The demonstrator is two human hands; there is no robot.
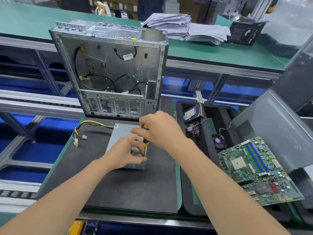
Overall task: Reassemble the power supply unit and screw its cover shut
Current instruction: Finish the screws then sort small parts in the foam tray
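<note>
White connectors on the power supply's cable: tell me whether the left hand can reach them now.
Probably yes. The white connectors lie bare on the black mat, left of the power supply unit, nothing over them. The left hand must first release the screwdriver.

Green-topped workbenches (25,19), aluminium frames (33,97), stacked cartons (118,3) behind

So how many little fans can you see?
2. One small black fan with a red centre sticker lies in the black foam tray, just below the hard drive. A second black fan with a purple sticker lies to its right. More may be hidden.
</note>
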